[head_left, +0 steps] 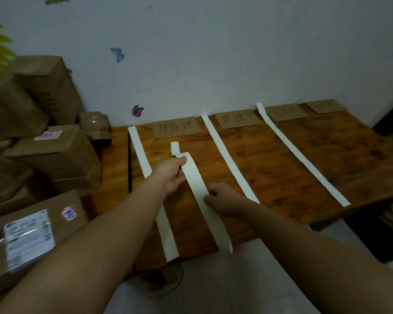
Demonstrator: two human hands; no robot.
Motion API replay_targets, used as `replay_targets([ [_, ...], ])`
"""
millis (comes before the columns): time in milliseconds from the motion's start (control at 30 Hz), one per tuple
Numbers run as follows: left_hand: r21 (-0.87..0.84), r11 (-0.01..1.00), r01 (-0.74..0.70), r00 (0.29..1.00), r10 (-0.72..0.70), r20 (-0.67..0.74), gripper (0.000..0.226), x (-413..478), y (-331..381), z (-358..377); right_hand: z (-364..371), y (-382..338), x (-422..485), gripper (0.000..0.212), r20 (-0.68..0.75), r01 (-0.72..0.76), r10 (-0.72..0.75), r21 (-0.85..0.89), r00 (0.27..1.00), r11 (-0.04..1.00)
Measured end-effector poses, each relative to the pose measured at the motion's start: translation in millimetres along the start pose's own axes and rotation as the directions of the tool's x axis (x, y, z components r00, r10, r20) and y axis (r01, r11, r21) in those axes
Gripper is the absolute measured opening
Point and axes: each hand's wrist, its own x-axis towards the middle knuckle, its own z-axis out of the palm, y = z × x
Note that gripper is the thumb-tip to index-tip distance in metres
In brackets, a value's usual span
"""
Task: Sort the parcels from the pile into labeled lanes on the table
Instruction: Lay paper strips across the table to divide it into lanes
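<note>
left hand (171, 176) and right hand (222, 198) both pinch paper strip (197, 189), long axis 11-to-5 o'clock | parcel pile (59, 155) at 9 o'clock, left hand nearer

Informal parcel-sorting corner set up in a domestic room. A plain painted wall (213, 53) is decorated with butterfly stickers (117, 54). A wooden table (281, 159) is partitioned by paper strips (229, 159) and marked at its far edge with hand-lettered cardboard signs (176, 130). Taped parcels (55, 155) bearing shipping labels (28, 239) are stacked at the left.
</note>
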Motion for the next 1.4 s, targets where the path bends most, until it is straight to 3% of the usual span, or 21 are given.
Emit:
replay_targets([
  [67,0.051,0.998,-0.038,0.998,0.035,0.047,0.025,-1.2,4.9,39.5,-32.6,21.1,-13.2,0.008,-0.054,-0.011,0.011,-0.003,0.999,1.0],
  [267,0.13,0.981,-0.144,0.979,0.122,0.163,0.025,-9.9,1.3,186.9,-143.5,97.1,-49.0,0.016,-0.254,0.007,0.009,0.062,0.967,0.998],
  [400,0.17,0.965,-0.202,0.967,0.169,0.191,0.021,-6.4,-0.7,282.0,-211.7,156.4,-72.8,0.019,-0.292,-0.03,0.046,0.06,0.955,0.998],
  [567,0.213,0.948,-0.236,0.956,0.187,0.228,0.034,9.6,-6.8,375.1,-275.2,225.5,-87.2,0.024,-0.354,-0.099,0.125,0.093,0.927,0.991],
  [733,0.275,0.922,-0.272,0.939,0.192,0.285,0.026,39.8,-19.9,451.2,-319.8,277.3,-71.9,0.024,-0.391,-0.169,0.184,0.074,0.902,0.983],
  [833,0.303,0.909,-0.285,0.933,0.191,0.304,0.022,72.6,-25.2,492.1,-350.7,303.8,-51.7,0.01,-0.38,-0.205,0.217,0.07,0.899,0.976],
  [933,0.308,0.91,-0.279,0.929,0.175,0.326,0.022,112.1,-27.9,534.5,-387.4,329.0,-25.0,0.009,-0.365,-0.235,0.246,0.076,0.898,0.969],
  [1167,0.319,0.919,-0.233,0.944,0.135,0.3,0.02,181.0,-28.0,616.9,-461.3,378.2,24.1,0.033,-0.312,-0.293,0.311,0.105,0.898,0.95],
  [1400,0.323,0.913,-0.25,0.952,0.171,0.254,0.021,224.2,-33.3,691.4,-531.9,436.9,63.0,0.032,-0.235,-0.24,0.256,0.095,0.938,0.966],
])
